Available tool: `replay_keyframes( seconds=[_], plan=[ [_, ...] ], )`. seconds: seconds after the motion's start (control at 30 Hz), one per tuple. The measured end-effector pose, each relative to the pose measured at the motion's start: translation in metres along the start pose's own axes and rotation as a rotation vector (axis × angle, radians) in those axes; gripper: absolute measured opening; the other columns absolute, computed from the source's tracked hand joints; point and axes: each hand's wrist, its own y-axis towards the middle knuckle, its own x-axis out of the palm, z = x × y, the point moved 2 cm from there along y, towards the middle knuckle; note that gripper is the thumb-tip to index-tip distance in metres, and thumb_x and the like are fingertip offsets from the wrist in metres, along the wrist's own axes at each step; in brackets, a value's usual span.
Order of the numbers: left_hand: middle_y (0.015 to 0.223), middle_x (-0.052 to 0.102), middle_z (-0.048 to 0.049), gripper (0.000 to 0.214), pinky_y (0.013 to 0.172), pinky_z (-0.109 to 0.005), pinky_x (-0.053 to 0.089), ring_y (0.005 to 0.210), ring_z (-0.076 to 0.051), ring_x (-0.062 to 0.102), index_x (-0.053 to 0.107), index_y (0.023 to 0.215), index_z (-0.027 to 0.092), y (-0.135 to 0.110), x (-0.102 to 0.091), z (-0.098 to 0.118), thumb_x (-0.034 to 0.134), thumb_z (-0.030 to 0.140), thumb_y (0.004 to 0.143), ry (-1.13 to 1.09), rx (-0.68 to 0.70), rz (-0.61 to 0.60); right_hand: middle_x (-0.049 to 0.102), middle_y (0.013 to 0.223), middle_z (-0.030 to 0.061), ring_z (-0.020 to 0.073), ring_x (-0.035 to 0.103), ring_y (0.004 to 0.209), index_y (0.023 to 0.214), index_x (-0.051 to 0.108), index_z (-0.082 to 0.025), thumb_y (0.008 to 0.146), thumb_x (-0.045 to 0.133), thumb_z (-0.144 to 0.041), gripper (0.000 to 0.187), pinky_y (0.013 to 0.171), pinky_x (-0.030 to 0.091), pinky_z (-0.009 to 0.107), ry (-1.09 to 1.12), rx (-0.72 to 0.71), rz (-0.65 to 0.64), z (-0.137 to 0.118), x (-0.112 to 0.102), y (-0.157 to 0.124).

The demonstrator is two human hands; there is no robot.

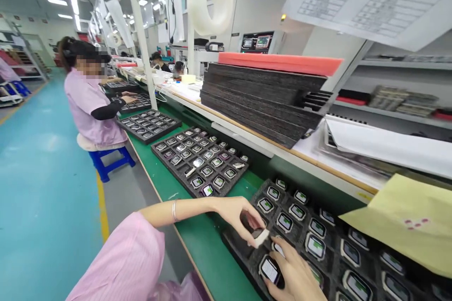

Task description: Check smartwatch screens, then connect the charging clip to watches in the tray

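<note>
My left hand (238,216) pinches a smartwatch case (260,236) without a strap, tilted above the near edge of a black foam tray (243,249). Its pale side faces me and part of it is hidden by my fingers. My right hand (300,275) has thumb and fingers at the edges of another smartwatch (270,269) with a lit white screen, low over the same tray. Around both hands, several watch cases (315,245) sit in the tray's pockets, many showing green and white screens.
A second foam tray of watches (201,160) lies farther left on the green bench (205,244), with another tray (150,124) beyond. Black foam sheets (254,99) are stacked on the shelf. Yellow paper (406,221) overhangs the right tray. A seated co-worker (92,103) works farther along.
</note>
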Motion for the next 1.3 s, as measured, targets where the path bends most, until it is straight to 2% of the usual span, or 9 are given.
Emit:
replay_keyframes(
  seconds=[0.17, 0.27, 0.37, 0.47, 0.53, 0.67, 0.87, 1.03, 1.3],
  plan=[
    [0.096, 0.068, -0.0152, 0.059, 0.072, -0.035, 0.049, 0.079, -0.025, 0.066, 0.067, 0.099, 0.011, 0.026, 0.013, 0.035, 0.084, 0.044, 0.053, -0.664, 0.16, 0.064, 0.07, 0.098, 0.0099, 0.0321, 0.068, 0.085, 0.106, 0.061, -0.02, 0.074, 0.058, -0.021, 0.031, 0.072, 0.059, 0.045, 0.237, 0.055, 0.072, 0.01, -0.021, 0.001],
    [0.105, 0.065, -0.0179, 0.051, 0.072, -0.027, 0.048, 0.081, -0.018, 0.063, 0.067, 0.104, 0.01, 0.042, 0.027, 0.068, 0.082, 0.031, 0.06, -0.855, 0.235, 0.156, 0.066, 0.107, 0.0102, 0.0275, 0.068, 0.085, 0.113, 0.057, -0.021, 0.082, 0.06, -0.025, 0.031, 0.073, 0.06, 0.037, 0.549, 0.301, 0.076, 0.007, -0.061, 0.009],
    [0.102, 0.067, -0.0154, 0.044, 0.073, -0.022, 0.045, 0.079, -0.012, 0.061, 0.065, 0.102, 0.011, 0.047, 0.045, 0.094, 0.079, 0.014, 0.061, -0.97, 0.182, 0.205, 0.065, 0.098, 0.0079, 0.0181, 0.066, 0.063, 0.121, 0.048, -0.021, 0.084, 0.066, -0.029, 0.041, 0.06, 0.059, 0.03, 0.976, 0.581, 0.1, 0.001, -0.101, 0.014],
    [0.1, 0.068, -0.0143, 0.042, 0.064, -0.02, 0.041, 0.073, -0.011, 0.059, 0.06, 0.099, 0.014, 0.046, 0.06, 0.102, 0.076, 0.007, 0.061, -1.031, 0.116, 0.207, 0.063, 0.095, 0.0061, 0.0162, 0.064, 0.068, 0.115, 0.048, -0.022, 0.079, 0.074, -0.03, 0.045, 0.059, 0.057, 0.027, 1.187, 0.667, 0.276, -0.001, -0.132, 0.013],
    [0.096, 0.069, -0.0136, 0.04, 0.059, -0.019, 0.037, 0.068, -0.01, 0.056, 0.058, 0.098, 0.014, 0.045, 0.068, 0.1, 0.073, 0.006, 0.062, -1.019, 0.076, 0.198, 0.061, 0.098, 0.0071, 0.0179, 0.064, 0.076, 0.11, 0.049, -0.021, 0.076, 0.077, -0.029, 0.045, 0.059, 0.056, 0.025, 1.22, 0.685, 0.354, 0.0, -0.143, 0.01],
    [0.09, 0.067, -0.011, 0.041, 0.054, -0.019, 0.032, 0.066, -0.01, 0.052, 0.057, 0.1, 0.013, 0.044, 0.078, 0.088, 0.068, 0.003, 0.062, -0.932, -0.011, 0.216, 0.06, 0.091, 0.0044, 0.0118, 0.057, 0.058, 0.115, 0.046, -0.022, 0.076, 0.075, -0.026, 0.048, 0.039, 0.045, 0.017, 1.318, 0.72, 0.327, 0.001, -0.148, 0.001],
    [0.096, 0.064, -0.007, 0.051, 0.071, -0.028, 0.046, 0.085, -0.018, 0.06, 0.056, 0.114, 0.016, 0.045, 0.085, 0.082, 0.062, 0.006, 0.065, -0.832, -0.095, 0.217, 0.063, 0.098, 0.0091, 0.0133, 0.056, 0.058, 0.121, 0.049, -0.02, 0.083, 0.065, -0.033, 0.043, 0.039, 0.042, 0.019, 1.227, 0.739, 0.495, 0.001, -0.154, -0.006],
    [0.104, 0.063, -0.0089, 0.047, 0.083, -0.04, 0.051, 0.096, -0.025, 0.062, 0.053, 0.118, 0.019, 0.044, 0.093, 0.088, 0.056, 0.009, 0.073, -0.795, -0.027, 0.147, 0.066, 0.083, 0.0041, 0.0107, 0.052, 0.045, 0.106, 0.059, -0.02, 0.089, 0.059, -0.036, 0.023, 0.037, 0.04, 0.02, 1.067, 0.829, 0.659, -0.007, -0.16, -0.006],
    [0.096, 0.059, -0.0081, 0.036, 0.061, -0.028, 0.056, 0.08, -0.019, 0.062, 0.047, 0.125, 0.019, 0.04, 0.1, 0.087, 0.052, 0.028, 0.091, -0.577, 0.107, 0.169, 0.068, 0.085, 0.0056, 0.0142, 0.057, 0.048, 0.106, 0.062, -0.021, 0.092, 0.055, -0.039, 0.023, 0.038, 0.043, 0.024, 0.978, 0.824, 0.635, -0.017, -0.167, -0.005]
  ],
)
